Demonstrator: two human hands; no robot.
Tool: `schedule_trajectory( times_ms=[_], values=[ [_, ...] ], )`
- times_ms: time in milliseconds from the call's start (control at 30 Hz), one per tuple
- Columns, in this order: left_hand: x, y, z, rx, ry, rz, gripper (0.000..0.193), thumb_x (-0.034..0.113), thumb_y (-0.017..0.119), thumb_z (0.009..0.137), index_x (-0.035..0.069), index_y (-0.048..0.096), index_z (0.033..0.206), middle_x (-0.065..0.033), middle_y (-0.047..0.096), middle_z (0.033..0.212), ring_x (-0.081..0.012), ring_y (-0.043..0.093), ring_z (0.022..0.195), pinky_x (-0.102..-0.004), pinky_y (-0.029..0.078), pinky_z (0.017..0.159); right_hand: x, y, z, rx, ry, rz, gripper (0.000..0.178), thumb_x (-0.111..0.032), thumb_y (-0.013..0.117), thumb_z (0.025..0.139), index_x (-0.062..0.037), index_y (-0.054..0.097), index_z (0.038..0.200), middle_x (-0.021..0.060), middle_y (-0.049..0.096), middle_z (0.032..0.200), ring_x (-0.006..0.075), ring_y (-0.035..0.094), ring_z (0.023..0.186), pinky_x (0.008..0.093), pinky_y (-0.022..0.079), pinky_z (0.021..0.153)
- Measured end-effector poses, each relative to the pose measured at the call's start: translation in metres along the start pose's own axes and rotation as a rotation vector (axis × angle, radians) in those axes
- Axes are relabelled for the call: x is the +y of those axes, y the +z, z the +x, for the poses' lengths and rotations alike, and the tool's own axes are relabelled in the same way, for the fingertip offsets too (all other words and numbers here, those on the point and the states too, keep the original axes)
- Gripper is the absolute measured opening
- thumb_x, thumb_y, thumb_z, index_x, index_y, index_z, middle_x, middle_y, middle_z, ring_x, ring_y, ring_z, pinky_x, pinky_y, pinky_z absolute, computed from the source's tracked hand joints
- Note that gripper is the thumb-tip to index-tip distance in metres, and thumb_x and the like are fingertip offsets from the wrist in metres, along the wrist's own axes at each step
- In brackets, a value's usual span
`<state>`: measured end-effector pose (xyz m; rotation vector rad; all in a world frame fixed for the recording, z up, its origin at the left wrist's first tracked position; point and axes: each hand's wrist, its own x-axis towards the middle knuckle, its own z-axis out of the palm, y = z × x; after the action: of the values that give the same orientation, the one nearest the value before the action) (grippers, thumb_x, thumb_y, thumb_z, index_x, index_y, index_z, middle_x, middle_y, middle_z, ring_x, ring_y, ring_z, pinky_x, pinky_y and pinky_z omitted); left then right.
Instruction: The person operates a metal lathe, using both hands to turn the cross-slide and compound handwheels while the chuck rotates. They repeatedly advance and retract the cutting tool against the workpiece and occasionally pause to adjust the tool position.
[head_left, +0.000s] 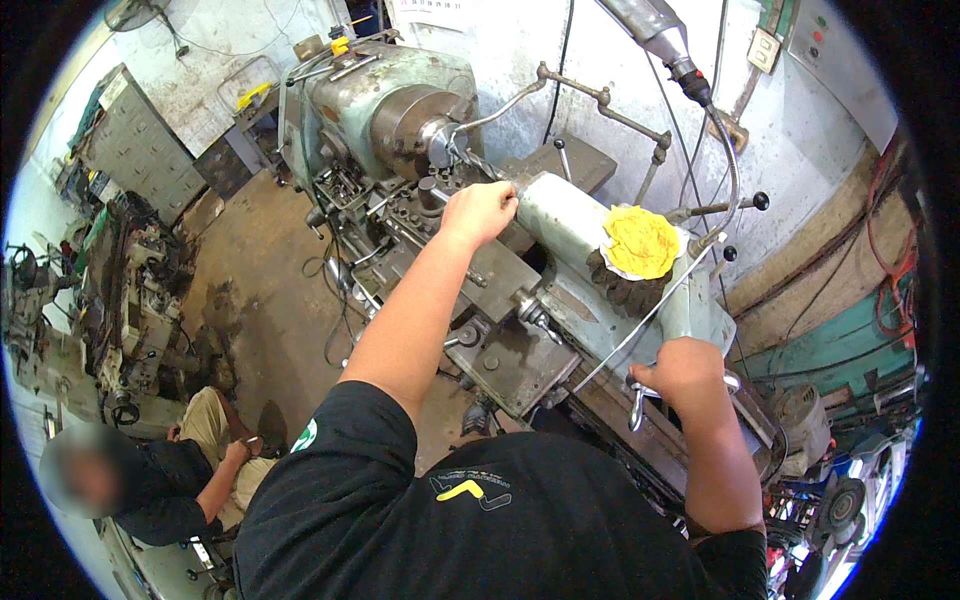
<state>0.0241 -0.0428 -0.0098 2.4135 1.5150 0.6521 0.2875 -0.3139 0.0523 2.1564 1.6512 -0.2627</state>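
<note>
A green-grey metal lathe stretches diagonally in front of me. My left hand (480,212) is closed, its curled fingertips against the front end of the tailstock (565,205). What those fingers hold, if anything, is hidden. Just beyond that hand is the round chuck (412,130), with a shiny workpiece or fitting (440,143) at its centre. At the tailstock's rear end, my right hand (685,375) is wrapped round the handwheel (640,405), whose metal handles show on both sides of the fist.
A crumpled yellow cloth (642,243) and a dark rag (622,288) lie on the tailstock. Levers with black knobs (760,201) stick out beside it. A bent coolant pipe (605,98) and a lamp (655,35) hang over the lathe. Another person (165,480) sits at lower left.
</note>
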Motion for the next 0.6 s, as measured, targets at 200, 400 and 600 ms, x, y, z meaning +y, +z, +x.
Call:
schedule_trajectory(
  times_ms=[200,400,600],
  values=[
    [-0.001,0.001,0.000,-0.002,0.002,-0.003,0.026,0.038,0.064,0.097,0.017,0.075,0.110,-0.0147,0.077,0.102,-0.0387,0.072,0.098,-0.0493,0.056,0.086,-0.014,-0.005,0.004,-0.120,0.010,-0.066,0.053,-0.060,0.069,0.089,-0.0113,0.083,0.104,0.0130,0.079,0.105,0.0308,0.077,0.099,0.0437,0.059,0.087],
    [-0.001,0.001,0.000,0.006,0.007,0.000,0.026,0.038,0.064,0.097,0.017,0.075,0.110,-0.0147,0.077,0.099,-0.0390,0.072,0.097,-0.0499,0.056,0.085,-0.020,-0.012,0.003,-0.162,0.048,-0.079,0.053,-0.060,0.069,0.090,-0.0116,0.082,0.108,0.0122,0.079,0.109,0.0301,0.076,0.103,0.0419,0.059,0.089],
    [-0.002,0.001,0.000,0.011,0.011,-0.011,0.026,0.038,0.064,0.097,0.017,0.075,0.109,-0.0155,0.077,0.099,-0.0392,0.072,0.096,-0.0501,0.056,0.085,-0.023,-0.012,0.004,-0.179,0.064,-0.083,0.053,-0.060,0.069,0.090,-0.0120,0.081,0.110,0.0111,0.079,0.111,0.0295,0.076,0.104,0.0415,0.059,0.089]
  ],
)
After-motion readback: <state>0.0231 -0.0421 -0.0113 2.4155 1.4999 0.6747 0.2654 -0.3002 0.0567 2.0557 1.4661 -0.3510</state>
